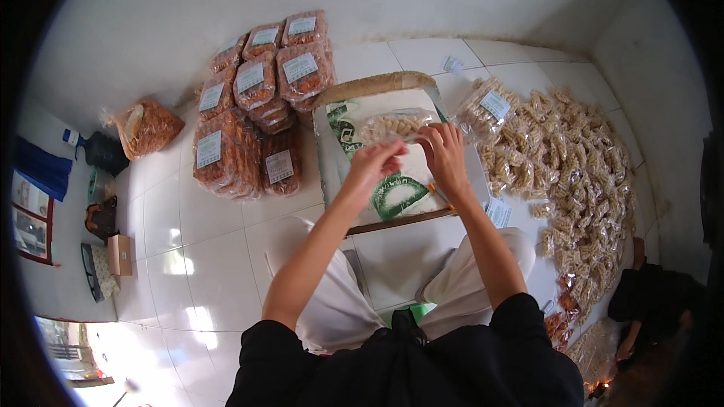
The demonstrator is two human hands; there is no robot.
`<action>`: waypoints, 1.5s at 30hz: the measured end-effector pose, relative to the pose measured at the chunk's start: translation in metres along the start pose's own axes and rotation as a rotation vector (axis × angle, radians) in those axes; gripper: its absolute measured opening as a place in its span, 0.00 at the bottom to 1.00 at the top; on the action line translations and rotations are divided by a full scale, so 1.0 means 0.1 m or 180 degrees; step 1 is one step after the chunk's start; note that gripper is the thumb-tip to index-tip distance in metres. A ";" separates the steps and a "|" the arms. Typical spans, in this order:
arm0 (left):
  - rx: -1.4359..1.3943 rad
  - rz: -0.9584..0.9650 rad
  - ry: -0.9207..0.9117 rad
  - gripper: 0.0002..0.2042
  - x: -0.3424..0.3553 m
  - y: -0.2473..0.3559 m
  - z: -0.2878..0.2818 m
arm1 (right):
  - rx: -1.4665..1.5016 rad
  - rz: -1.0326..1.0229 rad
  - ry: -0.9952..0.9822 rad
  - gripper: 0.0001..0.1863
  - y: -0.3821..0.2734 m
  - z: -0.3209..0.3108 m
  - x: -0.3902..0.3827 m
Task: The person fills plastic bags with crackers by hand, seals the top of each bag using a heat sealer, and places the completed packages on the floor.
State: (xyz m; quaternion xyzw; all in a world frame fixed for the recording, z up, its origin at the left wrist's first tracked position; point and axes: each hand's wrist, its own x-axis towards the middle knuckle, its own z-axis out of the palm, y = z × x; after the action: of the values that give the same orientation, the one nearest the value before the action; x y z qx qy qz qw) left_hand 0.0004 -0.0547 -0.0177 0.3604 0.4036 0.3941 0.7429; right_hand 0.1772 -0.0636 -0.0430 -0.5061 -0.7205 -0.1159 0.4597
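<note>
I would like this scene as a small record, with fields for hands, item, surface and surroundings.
Left hand: left hand, fingers bent, near the bag's near edge; grip unclear
Right hand: right hand, fingers at the bag's near edge; grip unclear
Item: clear bag of pale pieces, lying flat
Surface: low white work surface with green print
Left side: stacked labelled packs of reddish-brown food
Right side: heap of small clear bags, pale contents
Lower right: another person, dark clothing

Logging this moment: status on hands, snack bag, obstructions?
Left hand, right hand: at near edge of clear snack bag, grip unclear. Bag on white-and-green surface. Possible obstruction: labelled pack, right side.
</note>
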 end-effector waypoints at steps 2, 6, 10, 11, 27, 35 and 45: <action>0.0392 0.0255 -0.0040 0.14 0.03 0.14 -0.16 | 0.0092 0.0018 -0.0175 0.10 0.10 0.00 0.15; 0.0065 -0.0002 0.1411 0.36 0.43 0.16 -0.47 | 0.0589 0.0320 -0.0199 0.07 0.19 0.06 0.38; -0.0864 -0.1235 0.1028 0.51 0.90 0.09 -0.57 | 0.1410 0.2272 0.0894 0.18 0.43 0.30 0.24; -0.1175 -0.1582 0.0810 0.56 1.01 0.05 -0.47 | 0.1711 0.2980 0.0890 0.18 0.67 0.36 0.11; 0.0023 0.2162 0.0865 0.38 -0.90 0.78 -0.86 | 0.4028 0.1842 -0.1030 0.41 -1.10 0.17 0.97; 0.0157 0.2878 0.1879 0.33 -2.33 1.20 -1.71 | 0.4610 0.1209 -0.3193 0.52 -2.55 0.68 1.39; -0.0232 0.2706 0.2530 0.39 -2.06 1.17 -3.86 | 0.4255 0.1635 -0.3275 0.47 -3.62 2.68 1.17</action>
State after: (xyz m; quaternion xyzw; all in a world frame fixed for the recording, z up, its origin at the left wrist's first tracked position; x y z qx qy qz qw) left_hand -0.4499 -0.1012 -0.0121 0.2894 0.4574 0.7763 0.3229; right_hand -0.2790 0.0117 0.0090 -0.2671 -0.6193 0.6790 0.2901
